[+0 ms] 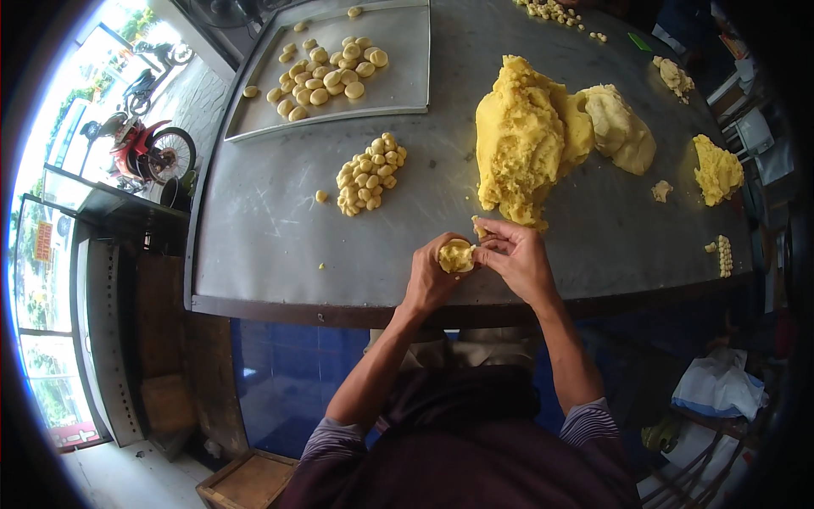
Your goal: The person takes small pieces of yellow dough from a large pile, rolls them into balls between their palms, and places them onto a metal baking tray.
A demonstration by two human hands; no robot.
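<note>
Close to the table's front edge, my left hand [431, 273] curls round a cup-shaped piece of dough [457, 255] with a yellow filling inside. My right hand [519, 257] meets it from the right, thumb at the rim of the dough. A small bit of dough [480, 227] is pinched between its fingers. Just beyond both hands stands a tall, crumbly yellow mound [521, 140], and a smoother, paler lump of dough [621, 131] leans against its right side. To the left is a pile of small dough balls [370, 176], with one ball [321, 196] lying apart.
A metal tray [407, 93] with several round flattened dough pieces [331, 75] lies at the far left of the metal table [280, 246]. Toward the right are a yellow lump [718, 170], a dough scrap [661, 191] and small rows of balls [724, 256]. A green scraper-like piece [638, 41] lies far right.
</note>
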